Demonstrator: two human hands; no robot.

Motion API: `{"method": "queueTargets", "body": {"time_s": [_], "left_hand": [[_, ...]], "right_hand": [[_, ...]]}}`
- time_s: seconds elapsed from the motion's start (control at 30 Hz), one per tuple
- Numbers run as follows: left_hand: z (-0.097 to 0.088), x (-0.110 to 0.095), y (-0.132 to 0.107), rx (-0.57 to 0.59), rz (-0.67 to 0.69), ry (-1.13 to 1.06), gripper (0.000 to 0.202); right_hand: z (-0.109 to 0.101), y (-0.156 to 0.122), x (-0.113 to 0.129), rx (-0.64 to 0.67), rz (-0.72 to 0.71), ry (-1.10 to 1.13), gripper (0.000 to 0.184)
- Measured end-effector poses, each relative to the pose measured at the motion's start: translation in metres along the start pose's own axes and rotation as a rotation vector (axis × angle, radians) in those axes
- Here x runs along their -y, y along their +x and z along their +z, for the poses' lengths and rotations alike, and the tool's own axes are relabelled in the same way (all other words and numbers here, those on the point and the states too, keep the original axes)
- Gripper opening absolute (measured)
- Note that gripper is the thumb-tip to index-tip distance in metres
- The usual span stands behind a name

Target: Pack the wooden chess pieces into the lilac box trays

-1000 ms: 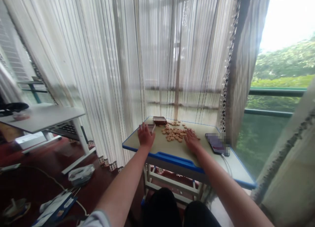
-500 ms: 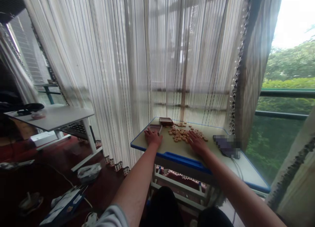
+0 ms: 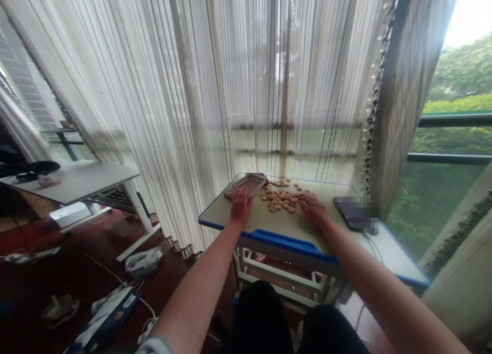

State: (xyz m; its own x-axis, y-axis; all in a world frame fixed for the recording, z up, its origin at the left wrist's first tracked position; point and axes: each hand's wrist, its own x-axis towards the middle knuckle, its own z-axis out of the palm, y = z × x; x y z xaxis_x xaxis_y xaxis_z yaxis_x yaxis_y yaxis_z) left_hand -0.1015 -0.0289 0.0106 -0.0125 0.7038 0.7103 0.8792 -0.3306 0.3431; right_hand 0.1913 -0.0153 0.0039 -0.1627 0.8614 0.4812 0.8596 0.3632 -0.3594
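Observation:
Several round wooden pieces, like Chinese chess discs (image 3: 282, 200), lie loosely heaped on a small cream desk (image 3: 265, 223) with a blue edge. My left hand (image 3: 241, 206) holds the near edge of a shallow rectangular box tray (image 3: 250, 184), which looks slightly tilted; its fingertips are partly blurred. Behind the tray, and partly hidden by it, is a darker box part (image 3: 262, 176). At the right side of the heap my right hand (image 3: 314, 209) rests with its fingers stretched out over some discs, covering them.
A dark phone (image 3: 351, 213) with a cable lies on the desk's right side. Striped sheer curtains (image 3: 172, 87) hang directly behind the desk. To the left stands a white table (image 3: 88, 177). A plastic bag (image 3: 144, 262) and a power strip (image 3: 34, 255) lie on the red floor.
The tray has turned and shifted away from me and right, now overlapping the darker box part, with my left hand at its near edge. My right hand has moved slightly right across the discs.

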Motion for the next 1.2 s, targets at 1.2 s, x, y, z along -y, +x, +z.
{"method": "queueTargets", "body": {"time_s": [1.2], "left_hand": [[0.067, -0.041, 0.089, -0.167, 0.254, -0.316, 0.039]], "right_hand": [[-0.049, 0.007, -0.012, 0.153, 0.253, 0.213, 0.02]]}}
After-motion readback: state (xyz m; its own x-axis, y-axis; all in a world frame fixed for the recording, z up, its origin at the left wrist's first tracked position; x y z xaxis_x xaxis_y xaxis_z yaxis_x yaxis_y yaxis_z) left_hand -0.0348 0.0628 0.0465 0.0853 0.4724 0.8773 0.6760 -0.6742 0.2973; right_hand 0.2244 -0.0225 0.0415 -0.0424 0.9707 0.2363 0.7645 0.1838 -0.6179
